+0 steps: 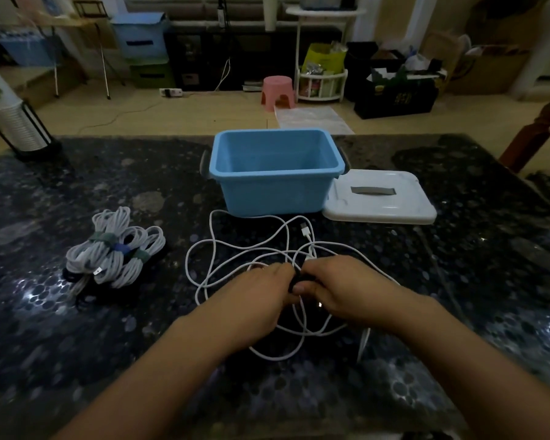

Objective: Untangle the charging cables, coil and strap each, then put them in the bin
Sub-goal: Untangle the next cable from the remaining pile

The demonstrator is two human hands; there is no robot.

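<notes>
Both hands meet over the loose cable (235,246): the left hand (261,293) and right hand (334,287) pinch something dark between them, with slack looping away toward the bin (277,173).

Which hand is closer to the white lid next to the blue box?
The right hand. It sits in front of the white lid, a little to its left, on the loose cable. The left hand is farther left, beyond the right one.
</notes>
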